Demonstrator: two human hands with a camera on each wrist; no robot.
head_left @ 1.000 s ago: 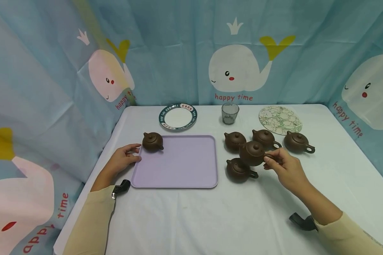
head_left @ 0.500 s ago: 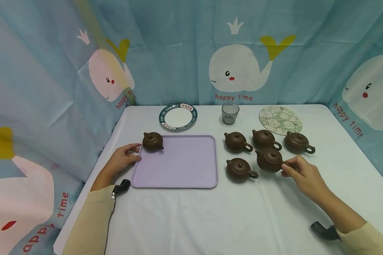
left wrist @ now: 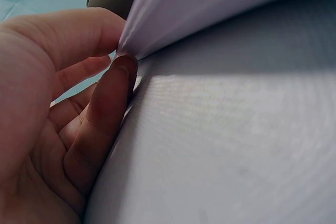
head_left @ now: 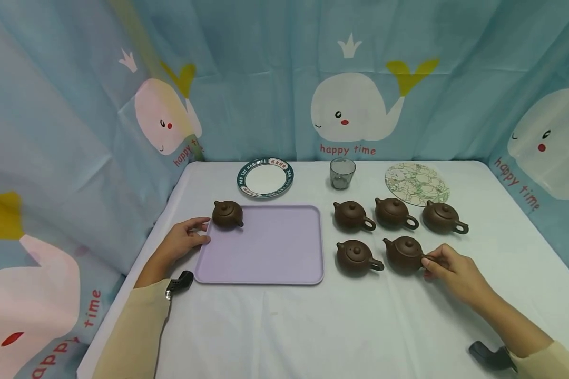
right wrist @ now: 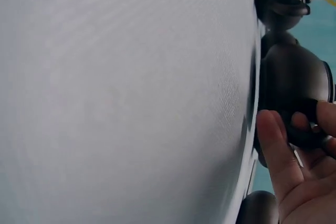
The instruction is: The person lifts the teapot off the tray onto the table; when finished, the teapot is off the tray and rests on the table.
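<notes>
My right hand (head_left: 455,271) pinches the handle of a brown clay teapot (head_left: 404,255), which stands upright on the white cloth. In the right wrist view, my thumb and fingers close around the dark handle (right wrist: 304,135). At the left, my left hand (head_left: 180,242) holds the left edge of a lilac tray (head_left: 270,252); the left wrist view has its fingertips (left wrist: 123,66) pinching the tray's rim. One teapot (head_left: 227,215) sits on the tray's back left corner. Beside the held one stands another teapot (head_left: 354,258), its handle pointing right.
Behind the held teapot, three more stand in a row: a left teapot (head_left: 351,216), a middle teapot (head_left: 392,213) and a right teapot (head_left: 442,217). Along the back lie a green-rimmed plate (head_left: 265,179), a glass (head_left: 342,173) and a round patterned mat (head_left: 417,184).
My right hand has carried the teapot right and toward me, from over the other teapots down onto the cloth. My left hand has stayed at the tray's edge.
</notes>
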